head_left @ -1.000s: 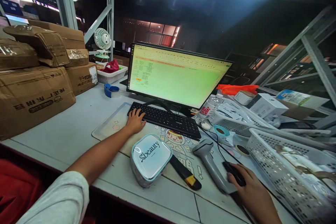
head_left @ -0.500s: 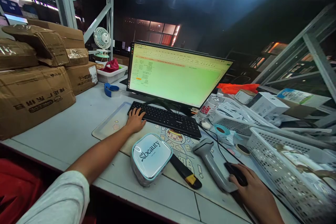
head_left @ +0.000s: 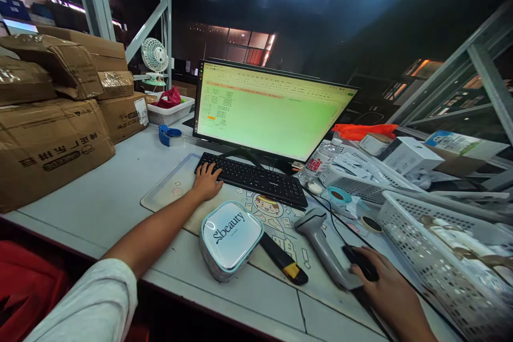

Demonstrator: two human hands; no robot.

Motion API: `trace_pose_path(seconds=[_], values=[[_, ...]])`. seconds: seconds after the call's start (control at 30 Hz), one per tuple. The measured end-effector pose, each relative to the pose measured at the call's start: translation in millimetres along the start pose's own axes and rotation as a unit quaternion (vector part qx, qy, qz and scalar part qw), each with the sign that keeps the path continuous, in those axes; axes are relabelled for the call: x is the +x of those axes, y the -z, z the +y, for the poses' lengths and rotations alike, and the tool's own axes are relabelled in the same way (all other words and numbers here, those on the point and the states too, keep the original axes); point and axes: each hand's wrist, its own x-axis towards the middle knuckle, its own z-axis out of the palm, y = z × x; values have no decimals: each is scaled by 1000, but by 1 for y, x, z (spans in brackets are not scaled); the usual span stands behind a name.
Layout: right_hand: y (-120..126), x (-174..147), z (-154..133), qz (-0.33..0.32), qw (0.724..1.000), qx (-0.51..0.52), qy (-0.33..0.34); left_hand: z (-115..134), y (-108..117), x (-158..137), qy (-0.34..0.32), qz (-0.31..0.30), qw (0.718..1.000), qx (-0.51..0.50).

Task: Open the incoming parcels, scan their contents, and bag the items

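My left hand [head_left: 207, 181] rests with fingers spread on the left end of a black keyboard [head_left: 256, 177]. My right hand [head_left: 387, 283] is curved over a black computer mouse [head_left: 361, 263] at the lower right. Just left of the mouse lies a grey barcode scanner [head_left: 326, 248]. Between my arms sits a clear-sided pouch [head_left: 231, 238] with a pale blue lid marked "Sbeauty". A black and yellow utility knife [head_left: 285, 259] lies beside it, partly hidden by the pouch. Behind the keyboard a monitor [head_left: 272, 112] displays a green spreadsheet.
Cardboard boxes [head_left: 52, 149] are stacked at the left. A blue tape dispenser [head_left: 170, 136] and a white basket [head_left: 168, 112] stand behind. At the right are a perforated white basket [head_left: 420, 256], a plastic bottle [head_left: 320, 160] and tape rolls [head_left: 340, 195]. A printed desk mat [head_left: 168, 192] lies underneath.
The view has shifted very slightly. Both hands stay where they were, on the keyboard and the mouse.
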Motion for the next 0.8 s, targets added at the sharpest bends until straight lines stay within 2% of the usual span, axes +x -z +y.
trace_pose_path(seconds=[0.4, 0.8], values=[[-2, 2, -1, 11, 1000, -6, -23, -2, -3, 3, -13, -21, 1000, -9], [-16, 5, 16, 49, 998, 10, 25, 4, 5, -4, -11, -17, 1000, -21]])
